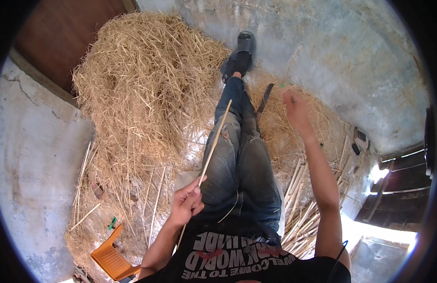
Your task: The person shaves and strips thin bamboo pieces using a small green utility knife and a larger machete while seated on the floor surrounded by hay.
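My left hand (pixel 186 203) is closed around a thin pale bamboo stick (pixel 217 137), its thumb pressed against it. The stick slants over my lap, its far tip above my shins and its lower end passing beside my shirt. Out to the right, above the straw, my right hand (pixel 297 109) is raised and apart from the stick. Its fingers look curled but are blurred, so I cannot make out whether anything is in them. A dark-bladed knife (pixel 264 100) lies beside my right lower leg, near that hand. On my jeans rests a thin curved strip (pixel 233 210).
A large straw heap (pixel 143 70) rises at the far left. Many split bamboo sticks (pixel 303 221) lie to my right. An orange plastic chair (pixel 110 257) tilts at the lower left. Pale walls (pixel 341 52) enclose the space. A dark device (pixel 361 137) sits by the right wall.
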Available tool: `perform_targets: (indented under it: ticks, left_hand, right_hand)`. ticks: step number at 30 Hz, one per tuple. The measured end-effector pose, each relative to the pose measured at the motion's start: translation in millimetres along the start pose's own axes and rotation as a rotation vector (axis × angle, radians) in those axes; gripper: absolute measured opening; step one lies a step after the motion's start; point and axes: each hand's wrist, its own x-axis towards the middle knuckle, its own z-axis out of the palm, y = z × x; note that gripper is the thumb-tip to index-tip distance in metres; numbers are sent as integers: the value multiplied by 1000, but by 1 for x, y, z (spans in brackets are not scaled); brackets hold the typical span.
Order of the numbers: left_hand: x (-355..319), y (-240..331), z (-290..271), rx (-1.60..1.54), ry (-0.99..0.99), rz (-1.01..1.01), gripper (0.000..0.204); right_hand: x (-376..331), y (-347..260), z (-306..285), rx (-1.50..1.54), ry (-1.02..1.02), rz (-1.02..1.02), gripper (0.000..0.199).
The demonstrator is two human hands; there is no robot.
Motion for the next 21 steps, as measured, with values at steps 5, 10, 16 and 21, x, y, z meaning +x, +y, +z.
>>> perform_targets:
  ticks: [5, 10, 16, 21]
  left_hand:
    - [27, 22, 9, -70, -94, 32, 49]
    - [28, 27, 18, -82, -94, 56, 50]
    - [24, 22, 18, -112, -53, 18, 50]
    - [17, 26, 13, -153, -39, -63, 50]
  right_hand:
    - [-56, -89, 14, 49, -359, -184, 41]
    - [-74, -104, 28, -22, -387, -398, 42]
    - [-70, -95, 41, -158, -345, -456, 47]
    - [-47, -85, 59, -186, -251, -309, 47]
